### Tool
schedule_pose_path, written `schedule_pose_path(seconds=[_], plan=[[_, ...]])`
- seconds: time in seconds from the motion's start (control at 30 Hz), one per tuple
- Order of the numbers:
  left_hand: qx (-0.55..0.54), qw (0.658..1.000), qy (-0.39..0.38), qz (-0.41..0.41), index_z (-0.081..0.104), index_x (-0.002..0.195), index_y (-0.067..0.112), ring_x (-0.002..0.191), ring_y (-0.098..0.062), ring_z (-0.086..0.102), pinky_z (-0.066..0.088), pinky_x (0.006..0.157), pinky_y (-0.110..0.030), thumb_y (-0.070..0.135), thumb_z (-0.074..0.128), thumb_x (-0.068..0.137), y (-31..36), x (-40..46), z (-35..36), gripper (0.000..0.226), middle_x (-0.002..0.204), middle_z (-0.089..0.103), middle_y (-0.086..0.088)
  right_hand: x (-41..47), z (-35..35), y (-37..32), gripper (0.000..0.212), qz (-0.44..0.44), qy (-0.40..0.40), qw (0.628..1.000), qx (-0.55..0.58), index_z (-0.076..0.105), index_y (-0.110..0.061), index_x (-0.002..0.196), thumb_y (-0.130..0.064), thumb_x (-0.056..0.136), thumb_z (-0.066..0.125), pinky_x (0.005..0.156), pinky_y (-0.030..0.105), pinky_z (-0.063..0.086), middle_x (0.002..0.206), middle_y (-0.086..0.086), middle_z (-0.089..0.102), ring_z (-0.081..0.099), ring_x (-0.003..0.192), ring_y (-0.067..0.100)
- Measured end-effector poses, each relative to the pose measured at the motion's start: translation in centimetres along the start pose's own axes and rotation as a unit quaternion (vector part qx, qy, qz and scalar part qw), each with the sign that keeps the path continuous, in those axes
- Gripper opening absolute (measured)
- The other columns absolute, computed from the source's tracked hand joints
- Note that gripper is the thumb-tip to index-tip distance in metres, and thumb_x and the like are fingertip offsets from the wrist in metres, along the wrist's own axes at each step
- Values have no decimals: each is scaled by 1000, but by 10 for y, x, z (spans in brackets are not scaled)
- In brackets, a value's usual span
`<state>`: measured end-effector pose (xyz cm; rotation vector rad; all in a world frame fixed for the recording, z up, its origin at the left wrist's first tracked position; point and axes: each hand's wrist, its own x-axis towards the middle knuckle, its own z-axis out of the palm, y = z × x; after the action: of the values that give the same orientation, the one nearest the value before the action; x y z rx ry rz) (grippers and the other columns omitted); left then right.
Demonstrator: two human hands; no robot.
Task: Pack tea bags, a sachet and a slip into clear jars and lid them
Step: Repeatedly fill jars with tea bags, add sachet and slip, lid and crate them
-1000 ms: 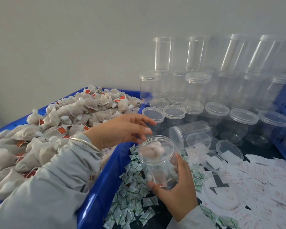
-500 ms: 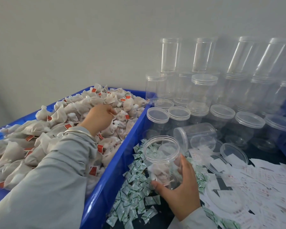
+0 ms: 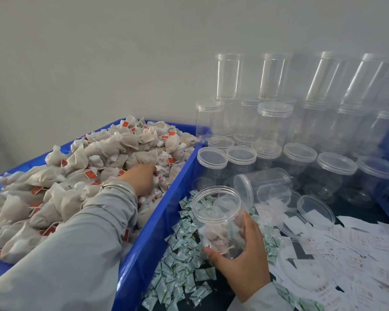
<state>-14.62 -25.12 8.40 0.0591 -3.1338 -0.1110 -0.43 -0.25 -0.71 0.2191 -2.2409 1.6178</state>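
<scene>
Both hands are busy: the left hand [image 3: 142,179] is sunk among the beige mesh tea bags with red tags [image 3: 112,151] heaped in the blue plastic crate [image 3: 144,241], its fingertips buried so that I cannot tell whether it has closed on a bag; the right hand [image 3: 243,257] is wrapped around the lower wall of the open clear plastic jar [image 3: 218,218], holding it tilted with its mouth toward the crate, just above the scattered green-and-white sachets [image 3: 180,274].

A few tea bags already lie in the bottom of the jar; no sachet or slip is visible inside, so the step in hand looks like filling with tea bags, still early in this jar. The next move calls for pinching a bag free of the heap, whose strings and tags may tangle, and carrying it over the crate's tall right wall into the jar mouth.

That wall stands between the two hands; the path over it is open. To the right, white printed paper slips [image 3: 346,250] and loose clear round lids [image 3: 314,208] cover the dark tabletop [image 3: 359,212]; one lidded jar [image 3: 265,185] lies on its side just behind the held one, and stacked empty lidded jars [image 3: 274,122] crowd the back, leaving little bare room to set anything down.
</scene>
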Motion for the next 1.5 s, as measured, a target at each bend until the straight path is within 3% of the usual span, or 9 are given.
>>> schedule_pose_path(seconds=[0.27, 0.5, 0.7, 0.8, 0.9, 1.17, 1.27, 1.37, 1.5], plan=[[-15, 999, 18, -30, 65, 107, 12, 105, -25, 58, 44, 82, -29, 13, 59, 88, 2, -1, -4, 20, 113, 64, -9, -1, -1, -1, 98, 3, -14, 1000, 4, 29, -52, 125, -41, 49, 90, 103, 31, 39, 126, -28, 42, 42, 121, -3], [-214, 970, 111, -12, 58, 87, 18, 76, -15, 53, 42, 70, -27, 24, 59, 91, 18, -7, -28, 7, 85, 59, 2, -1, -1, 0, 99, 11, -14, 1000, 11, 29, -52, 126, -39, 49, 90, 98, 22, 38, 126, -29, 41, 40, 120, -9], [-583, 806, -29, 98, 58, 83, 15, 61, -8, 60, 53, 58, -19, 8, 59, 90, 48, -38, -50, 10, 73, 61, 0, 0, 0, 1, 103, 10, -11, 1000, 2, 26, -47, 130, -36, 52, 91, 96, 15, 34, 125, -31, 39, 36, 119, -14], [-677, 717, -87, 142, 57, 83, 13, 66, -10, 65, 55, 63, -21, 8, 59, 85, 58, -51, -60, 5, 75, 66, 0, 0, 0, 1, 102, 16, -9, 1000, 5, 27, -46, 132, -50, 48, 85, 97, 16, 35, 125, -30, 40, 37, 120, -13], [-702, 670, -143, 192, 58, 85, 10, 73, -16, 65, 57, 69, -26, 13, 59, 76, 63, -60, -63, 10, 83, 66, -6, 0, 0, 1, 109, 25, -12, 1000, -4, 33, -32, 140, -63, 45, 77, 101, 24, 40, 126, -23, 43, 40, 120, -8], [-623, 716, -209, 235, 58, 87, 7, 74, -15, 66, 56, 78, -28, 12, 60, 73, 72, -68, -58, 14, 79, 69, -4, 0, 3, 0, 107, 19, 1, 1000, -2, 32, -36, 140, -67, 47, 75, 98, 15, 36, 128, -25, 43, 40, 120, -10], [-607, 737, -194, 226, 60, 85, 8, 76, -13, 67, 56, 76, -26, 16, 62, 71, 72, -70, -59, 16, 77, 70, -1, -1, 3, 1, 99, 22, 6, 1000, 4, 28, -52, 130, -67, 45, 75, 98, 23, 40, 125, -39, 37, 39, 120, -10], [-609, 748, -166, 207, 61, 86, 10, 76, -11, 66, 56, 76, -26, 18, 63, 70, 71, -70, -62, 17, 76, 70, 1, 0, 4, 2, 102, 34, 2, 999, 21, 32, -46, 133, -62, 43, 78, 100, 39, 45, 125, -30, 42, 45, 120, 0], [-600, 767, -137, 180, 63, 84, 12, 73, -8, 66, 56, 74, -24, 8, 61, 84, 68, -66, -62, 4, 74, 69, 3, 0, 4, 3, 97, 27, 13, 999, 25, 32, -51, 126, -60, 42, 79, 101, 37, 45, 120, -39, 42, 45, 120, -4]])
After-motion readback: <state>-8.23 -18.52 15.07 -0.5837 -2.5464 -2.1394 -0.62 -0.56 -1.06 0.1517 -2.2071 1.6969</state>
